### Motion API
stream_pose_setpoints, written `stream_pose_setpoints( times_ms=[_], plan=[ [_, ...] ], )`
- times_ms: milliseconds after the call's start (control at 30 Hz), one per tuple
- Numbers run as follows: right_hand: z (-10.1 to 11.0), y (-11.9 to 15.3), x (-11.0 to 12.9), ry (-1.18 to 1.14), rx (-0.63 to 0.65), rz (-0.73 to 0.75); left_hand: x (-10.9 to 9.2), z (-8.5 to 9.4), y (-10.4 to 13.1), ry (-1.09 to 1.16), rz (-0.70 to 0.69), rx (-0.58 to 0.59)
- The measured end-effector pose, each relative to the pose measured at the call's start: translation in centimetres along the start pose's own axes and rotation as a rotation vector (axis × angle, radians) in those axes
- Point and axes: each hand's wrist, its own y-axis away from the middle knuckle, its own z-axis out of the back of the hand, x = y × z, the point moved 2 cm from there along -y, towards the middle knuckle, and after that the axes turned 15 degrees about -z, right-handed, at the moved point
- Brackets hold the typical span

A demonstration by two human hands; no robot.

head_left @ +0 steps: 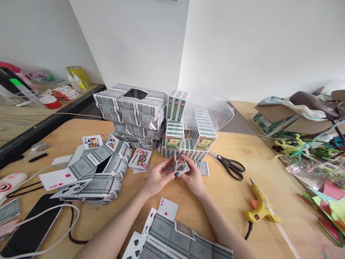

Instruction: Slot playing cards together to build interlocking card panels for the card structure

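Near the middle of the table, my left hand (157, 181) and my right hand (193, 178) are both closed around a few playing cards (182, 166), an ace of spades among them. The cards look bent or folded; how many there are I cannot tell. Between my forearms lies a panel (175, 239) of joined grey-backed cards, with an ace of diamonds (167, 208) at its far edge. A small pile of face-up cards (140, 159) sits left of my hands. Just right of them is a face-down card (202, 168).
Behind my hands stand stacked green card boxes (205, 124) and a box built from cards (129, 111). Another card-covered piece (94, 185) lies left. Black scissors (232, 166) and a yellow glue gun (260, 208) with a cord lie right. A phone (32, 226) and white cable are at left.
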Motion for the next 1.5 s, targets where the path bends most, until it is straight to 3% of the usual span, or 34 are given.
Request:
stream_pose_setpoints(
  times_ms=[267,567,767,933,1500],
  plan=[
    [0.0,0.4,0.9,-0.09,0.137,-0.042,0.6,0.3,0.4,-0.099,-0.047,-0.013],
    [-0.1,0.8,1.1,-0.177,0.235,-0.085,1.0,0.7,0.4,-0.538,-0.176,0.072],
    [-0.2,0.3,0.4,-0.208,0.139,-0.18,1.1,1.1,0.3,-0.744,-0.244,0.086],
    [-0.2,0.1,0.1,-0.206,0.129,-0.222,0.8,0.9,0.3,-0.854,-0.3,0.119],
    [-0.2,0.0,0.3,-0.209,0.122,-0.225,0.9,0.8,0.4,-0.924,-0.355,0.157]
  ],
)
